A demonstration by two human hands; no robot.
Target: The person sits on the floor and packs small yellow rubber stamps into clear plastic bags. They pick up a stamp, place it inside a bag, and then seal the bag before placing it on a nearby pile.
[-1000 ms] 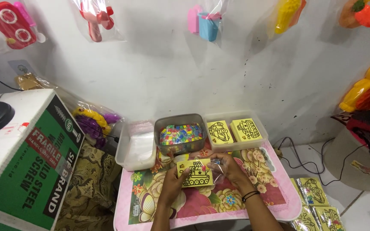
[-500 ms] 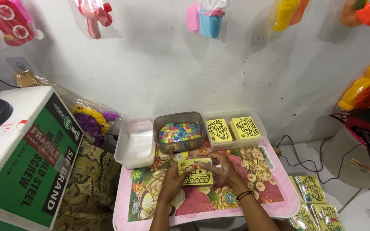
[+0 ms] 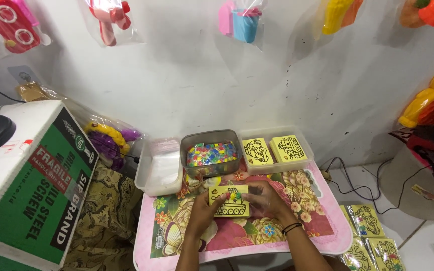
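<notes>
Holding a yellow line-art card [image 3: 230, 201] flat on the floral pink table [image 3: 322, 221], just in front of the tub of coloured beads [image 3: 211, 153], we pinch it with left hand [image 3: 204, 213] and right hand [image 3: 268, 199], both partly curled. A few beads sit on it; most seems unfilled. More cards [image 3: 273, 149] wait in the clear tray right of the tub; bagged toys hang on the white wall behind.

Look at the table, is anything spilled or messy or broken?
Nothing is spilled or broken. Both hands, left hand and right hand, hold a yellow picture card flat over the flowery table. The colourful bits stay inside their tub. Only the bagged cards on the floor lie a bit scattered.
</notes>
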